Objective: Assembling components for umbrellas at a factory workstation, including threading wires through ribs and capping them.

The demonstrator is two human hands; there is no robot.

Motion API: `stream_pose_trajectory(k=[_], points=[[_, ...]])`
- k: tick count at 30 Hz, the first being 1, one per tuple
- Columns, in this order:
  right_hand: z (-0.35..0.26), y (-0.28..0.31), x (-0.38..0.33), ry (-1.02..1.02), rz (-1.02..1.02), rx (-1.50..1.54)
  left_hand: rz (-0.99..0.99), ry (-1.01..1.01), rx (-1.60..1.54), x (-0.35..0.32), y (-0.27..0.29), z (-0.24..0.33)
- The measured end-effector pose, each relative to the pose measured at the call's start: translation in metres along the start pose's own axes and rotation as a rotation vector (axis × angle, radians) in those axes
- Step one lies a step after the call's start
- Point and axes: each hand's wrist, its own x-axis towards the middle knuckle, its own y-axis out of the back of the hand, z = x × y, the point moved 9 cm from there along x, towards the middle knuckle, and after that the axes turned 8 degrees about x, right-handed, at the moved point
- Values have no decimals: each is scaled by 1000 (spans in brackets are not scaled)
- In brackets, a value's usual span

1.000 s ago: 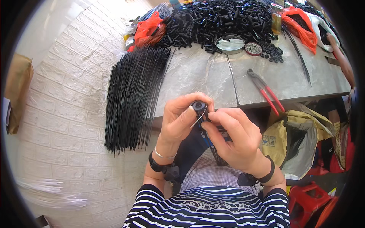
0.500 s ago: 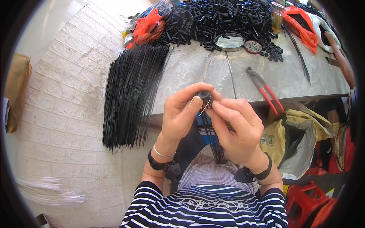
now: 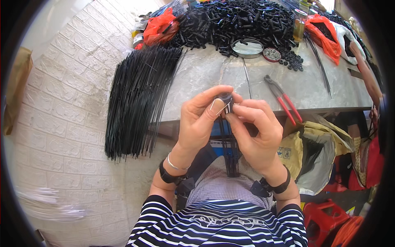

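Forearms: While both reach up from the lower edge with elbows bent, the wrists lean inward until the hands nearly meet above the lap.
Left hand (image 3: 198, 119): curled round a round black plastic cap (image 3: 225, 96), its fingers arched over the far side and its thumb pressed against the near side.
Right hand (image 3: 258, 129): thumb and forefinger drawn together in a pinch just beside the cap, the other fingers folded; which small piece they grip cannot be told.
Cap: held upright above the lap, near the table's front edge, with a thin, pale, straight strip (image 3: 224, 108) slanting beneath it.
Slender black rods (image 3: 231, 162): hanging below the cap in a narrow cluster, their lower ends over finely checked cloth (image 3: 205, 185).
Table (image 3: 205, 70): grey, smooth, marble-veined, crossed by a dark seam.
Left edge: a dense sheaf of thin, stiff black rods (image 3: 140, 103) overhangs it.
Far side: heaped short, glossy black tubes (image 3: 230, 24).
Containers: a shallow round tin (image 3: 248, 56) of pale sticks beside a small red-rimmed dish (image 3: 271, 61) of tiny greyish bits.
Pliers (image 3: 284, 99): dark metal head, red handles, lying across the front edge.
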Motion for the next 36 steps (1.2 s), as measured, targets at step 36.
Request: stream_pose_trajectory(k=[36], points=[[-7, 8, -2, -24, -5, 62, 92, -55, 150, -5, -10, 10]])
